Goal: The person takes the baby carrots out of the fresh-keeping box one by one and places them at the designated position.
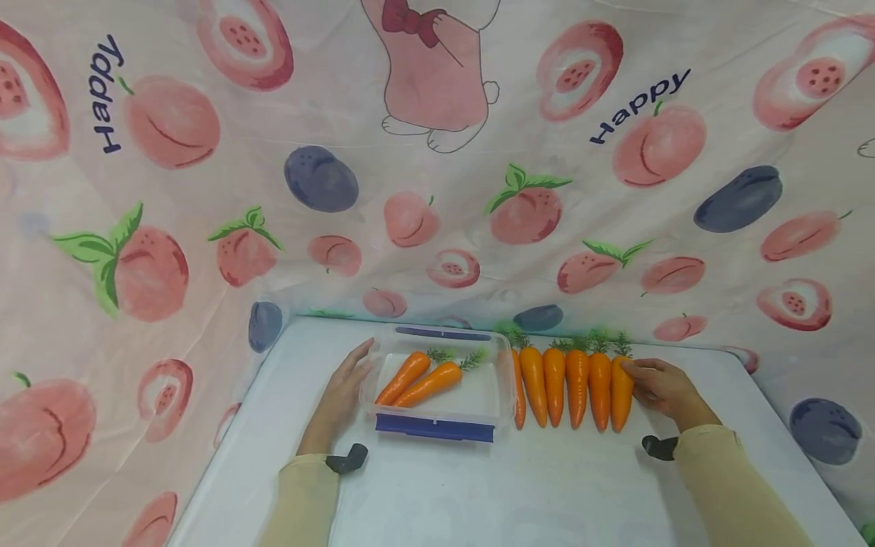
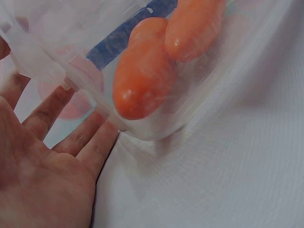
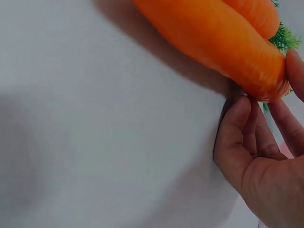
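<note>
My left hand (image 1: 339, 396) rests its fairly straight, spread fingers against the left wall of a clear plastic box (image 1: 504, 380) with blue clips. Inside the box lie two orange carrots (image 1: 432, 384) with green tops, side by side and slanted. At the right end of a row of several carrots (image 1: 577, 389), my right hand (image 1: 666, 391) holds the thick top end of the last carrot (image 1: 621, 396). The right wrist view shows fingertips on both sides of that carrot (image 3: 213, 42), with its tip out of frame. Carrot ends (image 2: 142, 85) show through the box wall in the left wrist view.
The row of carrots stands close against the box's right side, tops pointing to the back. A white-covered table (image 1: 519, 486) carries everything. Behind it hangs a fruit-print cloth (image 1: 424, 175), which also lines both sides.
</note>
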Demonstrator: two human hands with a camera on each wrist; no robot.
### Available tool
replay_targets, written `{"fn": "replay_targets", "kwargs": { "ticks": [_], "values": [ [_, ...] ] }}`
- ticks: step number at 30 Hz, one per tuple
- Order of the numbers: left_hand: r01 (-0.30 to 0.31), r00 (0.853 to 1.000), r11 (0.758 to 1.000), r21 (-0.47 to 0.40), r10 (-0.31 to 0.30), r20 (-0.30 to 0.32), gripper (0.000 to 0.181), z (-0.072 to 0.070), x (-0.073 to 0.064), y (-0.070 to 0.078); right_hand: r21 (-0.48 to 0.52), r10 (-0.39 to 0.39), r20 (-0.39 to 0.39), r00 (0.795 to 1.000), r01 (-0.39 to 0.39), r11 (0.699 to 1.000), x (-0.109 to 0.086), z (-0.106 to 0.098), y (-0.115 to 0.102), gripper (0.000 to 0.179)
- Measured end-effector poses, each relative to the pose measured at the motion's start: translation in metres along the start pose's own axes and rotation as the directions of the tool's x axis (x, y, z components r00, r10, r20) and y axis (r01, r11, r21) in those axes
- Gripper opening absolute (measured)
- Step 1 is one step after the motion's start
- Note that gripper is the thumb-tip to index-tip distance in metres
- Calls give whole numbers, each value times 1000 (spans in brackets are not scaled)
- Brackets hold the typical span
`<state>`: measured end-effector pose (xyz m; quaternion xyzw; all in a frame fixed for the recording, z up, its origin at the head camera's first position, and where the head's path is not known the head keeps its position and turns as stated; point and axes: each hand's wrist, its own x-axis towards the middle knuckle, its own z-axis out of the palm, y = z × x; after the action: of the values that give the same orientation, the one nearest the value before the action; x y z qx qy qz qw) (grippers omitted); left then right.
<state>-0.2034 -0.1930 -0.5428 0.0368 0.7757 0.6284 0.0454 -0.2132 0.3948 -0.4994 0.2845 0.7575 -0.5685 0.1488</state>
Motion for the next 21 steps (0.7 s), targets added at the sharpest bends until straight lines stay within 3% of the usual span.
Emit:
{"fn": "replay_targets", "kwargs": {
  "ticks": [11,21],
  "values": [
    [15,1000,999,41,-14,-13,47,0,0,0,-37,-33,31,999,34,999,-5,-3,4,91],
    [3,1000,1000,-11,-3,9,47,-1,1,-1,37,-32,-53,998,34,999,-12,-6,12,92]
  ]
}}
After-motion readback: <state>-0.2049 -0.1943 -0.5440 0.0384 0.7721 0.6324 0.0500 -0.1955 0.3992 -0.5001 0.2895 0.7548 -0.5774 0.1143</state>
